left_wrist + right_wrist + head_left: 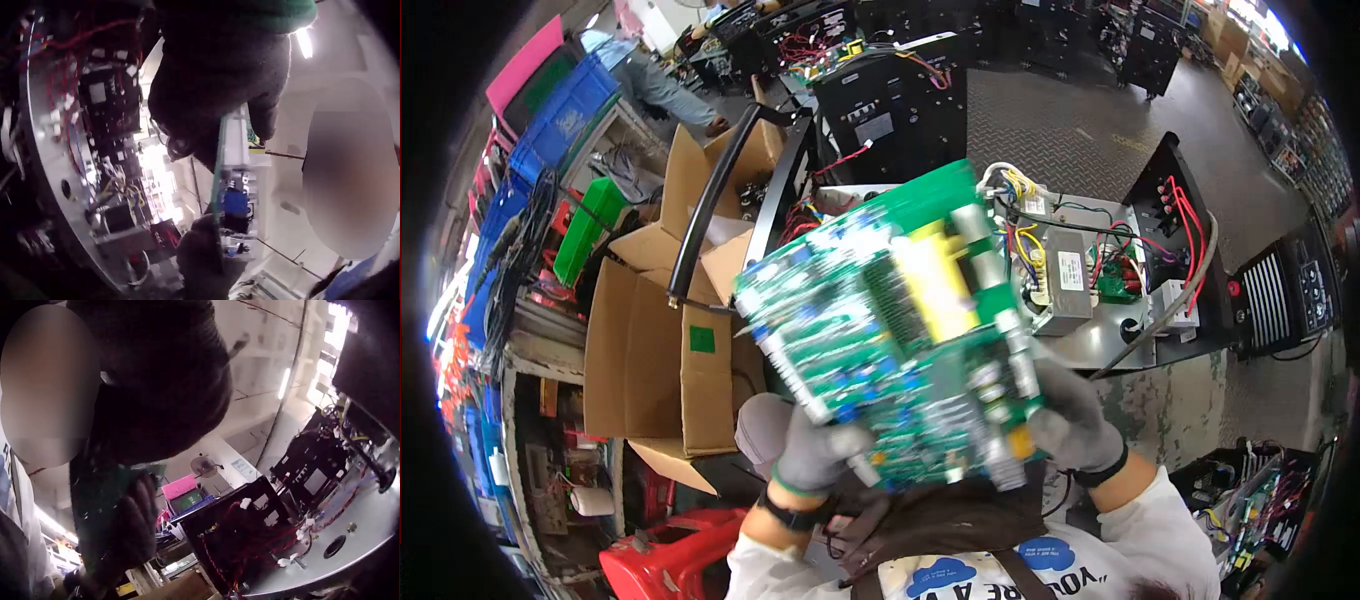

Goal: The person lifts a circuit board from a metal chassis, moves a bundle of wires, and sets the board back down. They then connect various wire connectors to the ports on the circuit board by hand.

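Observation:
A large green circuit board (840, 370), motion-blurred in the head view, is held up in front of the chest, tilted. It carries a yellow transformer-like block (935, 280), a dark heatsink and rows of small parts. My left hand (815, 455), in a grey glove, grips its near left edge. My right hand (1075, 415), gloved too, grips the right edge near a row of connectors. In the left wrist view the board (219, 181) appears edge-on between dark gloved fingers. The right wrist view shows the board (94, 500) in shadow below the right hand (162, 381).
Behind the board lies an opened metal chassis (1100, 335) with a transformer (1068, 275) and loose wiring. An open cardboard box (635, 360) and a black handle (700, 200) are at left. A red plastic object (665, 560) sits low left. Another person (650, 85) is at far left.

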The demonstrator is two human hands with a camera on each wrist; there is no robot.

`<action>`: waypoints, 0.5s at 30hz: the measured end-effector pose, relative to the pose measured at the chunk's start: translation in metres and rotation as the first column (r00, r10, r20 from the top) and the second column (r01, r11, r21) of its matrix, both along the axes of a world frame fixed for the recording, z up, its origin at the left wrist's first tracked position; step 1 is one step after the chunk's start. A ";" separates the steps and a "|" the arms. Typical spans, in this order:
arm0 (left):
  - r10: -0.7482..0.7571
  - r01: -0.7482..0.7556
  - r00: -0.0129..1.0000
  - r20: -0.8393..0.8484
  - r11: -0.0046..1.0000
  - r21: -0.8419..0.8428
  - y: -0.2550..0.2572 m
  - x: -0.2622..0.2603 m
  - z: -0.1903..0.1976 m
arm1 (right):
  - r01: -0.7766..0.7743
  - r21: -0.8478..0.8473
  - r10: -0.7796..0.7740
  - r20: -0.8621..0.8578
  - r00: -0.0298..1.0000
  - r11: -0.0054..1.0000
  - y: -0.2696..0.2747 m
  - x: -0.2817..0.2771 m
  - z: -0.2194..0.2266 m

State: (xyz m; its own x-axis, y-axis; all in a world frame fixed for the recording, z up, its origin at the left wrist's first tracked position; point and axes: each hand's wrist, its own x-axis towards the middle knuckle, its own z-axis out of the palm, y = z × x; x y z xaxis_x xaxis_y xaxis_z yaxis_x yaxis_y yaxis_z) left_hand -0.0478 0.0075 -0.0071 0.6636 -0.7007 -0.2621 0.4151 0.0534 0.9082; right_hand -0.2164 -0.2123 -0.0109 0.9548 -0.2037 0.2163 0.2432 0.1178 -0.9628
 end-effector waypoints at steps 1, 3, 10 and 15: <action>0.144 -0.137 0.982 0.121 0.989 -0.063 0.005 -0.004 0.009 | -0.163 0.104 0.166 -0.022 0.986 0.981 -0.001 0.005 0.009; 0.156 -0.201 0.942 0.297 0.971 0.128 0.084 0.015 -0.064 | -0.173 0.050 0.173 0.000 0.985 0.984 -0.010 0.022 0.009; 0.493 -0.479 0.855 0.162 0.869 -0.122 0.147 -0.030 -0.002 | 0.371 -0.818 -0.517 0.108 0.849 0.440 -0.033 0.123 -0.044; 0.511 -0.520 0.848 0.137 0.853 0.038 0.178 -0.054 0.002 | 0.200 -0.974 -0.702 0.069 0.709 0.106 -0.052 0.167 -0.092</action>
